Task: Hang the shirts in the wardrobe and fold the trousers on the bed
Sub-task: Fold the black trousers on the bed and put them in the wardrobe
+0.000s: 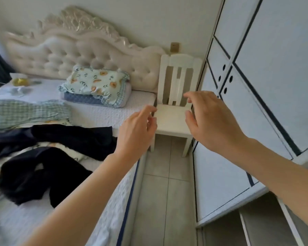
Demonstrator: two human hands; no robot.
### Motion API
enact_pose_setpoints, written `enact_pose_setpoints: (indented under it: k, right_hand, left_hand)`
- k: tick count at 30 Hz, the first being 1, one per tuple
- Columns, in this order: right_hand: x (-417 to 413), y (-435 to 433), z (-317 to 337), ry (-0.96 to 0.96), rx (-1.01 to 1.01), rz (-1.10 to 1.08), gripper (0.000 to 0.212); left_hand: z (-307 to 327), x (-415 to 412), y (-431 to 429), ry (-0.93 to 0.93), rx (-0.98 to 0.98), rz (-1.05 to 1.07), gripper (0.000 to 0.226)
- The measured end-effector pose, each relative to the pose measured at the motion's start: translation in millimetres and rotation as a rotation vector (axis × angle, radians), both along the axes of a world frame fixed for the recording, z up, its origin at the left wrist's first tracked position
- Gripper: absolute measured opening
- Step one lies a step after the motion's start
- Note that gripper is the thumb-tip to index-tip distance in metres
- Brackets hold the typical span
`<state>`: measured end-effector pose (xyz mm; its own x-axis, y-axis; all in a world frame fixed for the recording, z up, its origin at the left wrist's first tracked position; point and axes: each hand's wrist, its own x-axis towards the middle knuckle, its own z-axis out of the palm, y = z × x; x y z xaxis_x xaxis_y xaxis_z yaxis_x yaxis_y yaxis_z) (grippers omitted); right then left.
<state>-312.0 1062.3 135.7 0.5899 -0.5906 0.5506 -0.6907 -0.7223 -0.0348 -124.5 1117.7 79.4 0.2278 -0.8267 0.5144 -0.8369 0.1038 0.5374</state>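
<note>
Dark navy trousers [43,171] lie crumpled on the near left of the bed [103,112], and another dark garment [75,137] is spread just behind them. A green checked shirt [27,112] lies flat further back on the mattress. The white wardrobe [256,71] with dark trim fills the right side, one door swung open. My left hand [137,132] hovers over the bed's right edge, fingers loosely curled and holding nothing. My right hand [208,118] is raised in front of the chair, fingers spread and holding nothing.
A white wooden chair [174,119] stands in the corner between bed and wardrobe. A fruit-print pillow [96,82] rests on a folded blue quilt at the tufted headboard [75,52]. A narrow tiled floor strip [162,192] runs between bed and wardrobe.
</note>
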Motion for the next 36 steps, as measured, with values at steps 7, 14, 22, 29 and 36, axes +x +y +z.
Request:
enact_pose_setpoints:
  k: [7, 14, 22, 29, 36]
  right_hand:
    - [101, -16, -108, 0.018, 0.239, 0.114, 0.034]
    - [191, -22, -200, 0.201, 0.464, 0.202, 0.035]
    - [270, -53, -244, 0.331, 0.588, 0.351, 0.038]
    - [328, -122, -278, 0.453, 0.654, 0.434, 0.038]
    - [369, -230, -309, 0.700, 0.755, 0.472, 0.029]
  left_hand:
    - [-104, 88, 30, 0.175, 0.258, 0.280, 0.025]
    - [-179, 170, 63, 0.187, 0.520, 0.484, 0.027]
    - [-211, 228, 74, 0.313, 0.628, 0.685, 0.028]
    - [-231, 253, 14, 0.450, 0.693, 0.792, 0.026]
    - [-254, 273, -89, 0.628, 0.736, 0.940, 0.025]
